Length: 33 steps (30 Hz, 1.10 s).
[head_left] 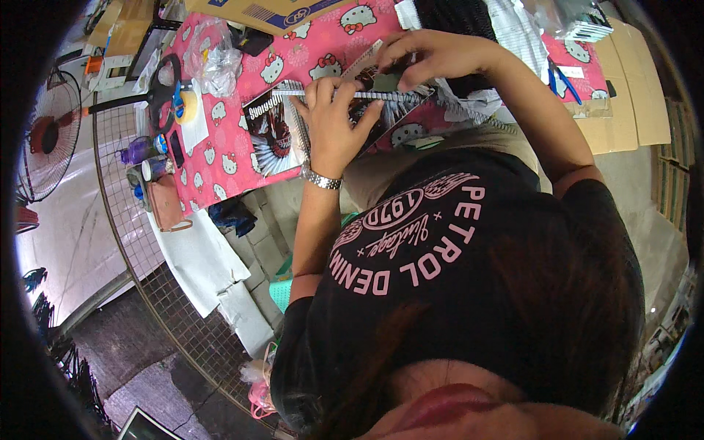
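Nearest the camera, a black T-shirt (469, 293) with pale pink print is seen filling the lower right of the view. From it, 2 bare forearms are extended up toward a table covered by a pink patterned cloth (242, 158).

The left hand (334, 125), with a metal watch (323, 180) worn at the wrist, is closed around a spiral-bound notebook (381, 110), the fingers laid over its white wire spine (323, 93) and the thumb pressed against the cover from below. The right hand (433, 59) is curled over the upper edge of the same notebook, its fingertips pinched on the binding just beyond the left hand. The notebook is held tilted at the near edge of the table, in front of the chest, between both hands.

Just beside it on the left, a second notebook with a dark cover (271, 132) is laid flat on the cloth. Farther left, a roll of tape (189, 106), black-handled scissors (158, 92) and a crumpled clear plastic bag (213, 59) are found. A purple bottle (136, 150) is stood at the table's left edge. At the far right, blue-handled pliers (561, 81) are laid near a cardboard sheet (631, 103). A standing fan (48, 136) is placed well apart on the left.
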{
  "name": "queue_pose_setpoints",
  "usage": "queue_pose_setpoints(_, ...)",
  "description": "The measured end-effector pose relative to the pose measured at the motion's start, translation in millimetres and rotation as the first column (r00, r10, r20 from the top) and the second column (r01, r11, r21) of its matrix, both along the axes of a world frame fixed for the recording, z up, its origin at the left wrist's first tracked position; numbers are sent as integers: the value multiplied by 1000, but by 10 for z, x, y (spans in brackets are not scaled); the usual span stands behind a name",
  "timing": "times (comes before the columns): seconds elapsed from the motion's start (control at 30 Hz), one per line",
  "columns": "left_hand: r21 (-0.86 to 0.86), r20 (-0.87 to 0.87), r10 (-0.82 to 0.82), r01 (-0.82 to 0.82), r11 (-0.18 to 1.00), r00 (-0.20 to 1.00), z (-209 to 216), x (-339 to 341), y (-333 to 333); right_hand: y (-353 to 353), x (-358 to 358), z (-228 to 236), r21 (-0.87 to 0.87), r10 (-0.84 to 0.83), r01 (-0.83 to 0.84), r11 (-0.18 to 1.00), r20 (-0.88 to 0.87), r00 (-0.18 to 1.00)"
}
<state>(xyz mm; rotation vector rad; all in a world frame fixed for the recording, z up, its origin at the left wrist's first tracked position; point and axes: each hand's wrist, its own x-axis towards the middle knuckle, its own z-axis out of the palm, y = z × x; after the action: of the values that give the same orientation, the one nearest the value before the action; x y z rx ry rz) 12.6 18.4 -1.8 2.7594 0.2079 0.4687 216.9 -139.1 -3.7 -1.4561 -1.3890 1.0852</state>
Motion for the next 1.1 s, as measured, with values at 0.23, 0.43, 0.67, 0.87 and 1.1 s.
queue_pose_setpoints(0.23,85,60,-39,34,996,997,43,19,-12,35,9,-10,-7,-14,14,1000,85,996)
queue_pose_setpoints(0.43,-32,14,1,0,999,1000,9,-7,2,12,-9,39,102,81,-58,993,-241,967)
queue_pose_setpoints(0.67,-9,127,48,-47,999,991,-4,-3,9,100,9,62,58,96,-82,995,-307,947)
queue_pose_setpoints(0.87,-21,138,114,-112,993,984,-48,-16,324,330,63,-70,-2,110,-110,994,11,994)
queue_pose_setpoints(1.1,8,229,59,-63,998,972,-65,34,346,359,66,-49,-7,88,-88,996,7,996)
